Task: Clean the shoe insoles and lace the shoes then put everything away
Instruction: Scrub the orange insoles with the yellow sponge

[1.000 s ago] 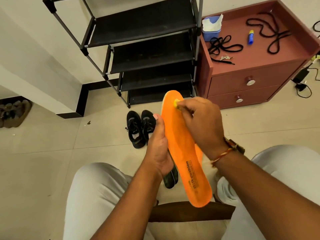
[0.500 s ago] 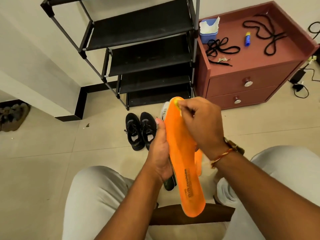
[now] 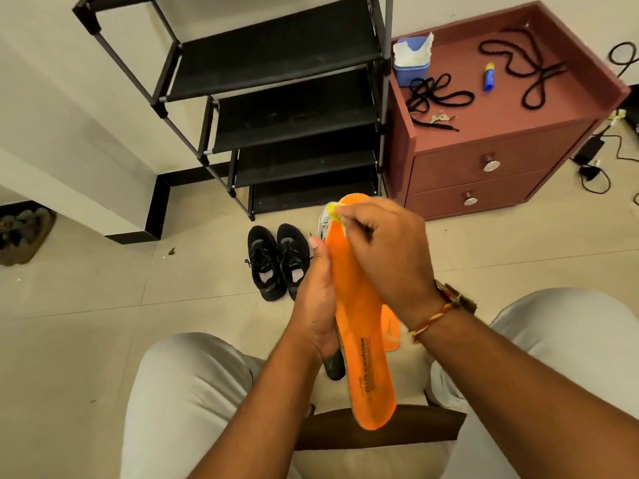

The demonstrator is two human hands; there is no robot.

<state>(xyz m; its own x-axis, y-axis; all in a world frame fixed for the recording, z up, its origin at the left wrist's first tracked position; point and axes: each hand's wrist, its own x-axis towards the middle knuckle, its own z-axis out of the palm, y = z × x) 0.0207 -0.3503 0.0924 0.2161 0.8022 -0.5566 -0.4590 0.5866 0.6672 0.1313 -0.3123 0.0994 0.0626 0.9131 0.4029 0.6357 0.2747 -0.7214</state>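
My left hand (image 3: 316, 305) grips a long orange insole (image 3: 363, 340) by its left edge and holds it upright between my knees. At the insole's top end my right hand (image 3: 383, 257) pinches a small yellow wipe (image 3: 333, 209) against it. A second orange insole (image 3: 390, 328) lies on the floor behind, partly hidden by my right wrist. A dark insole (image 3: 334, 366) shows just below my left hand. A pair of black shoes (image 3: 278, 262) stands on the floor ahead. Part of a grey shoe (image 3: 323, 223) shows behind the wipe. Black laces (image 3: 437, 96) lie on the red cabinet.
A black shoe rack (image 3: 287, 108) stands against the wall. To its right the red two-drawer cabinet (image 3: 484, 167) carries a blue tub of wipes (image 3: 411, 63), a small blue bottle (image 3: 488, 77) and more black lace (image 3: 529, 74). Cables and a charger (image 3: 591, 157) lie at far right. I sit on a brown stool (image 3: 377, 430).
My right hand with the wipe has slid slightly left to the insole's top edge. The insole has tilted, showing more of its narrow side, and the grey shoe behind has come into view.
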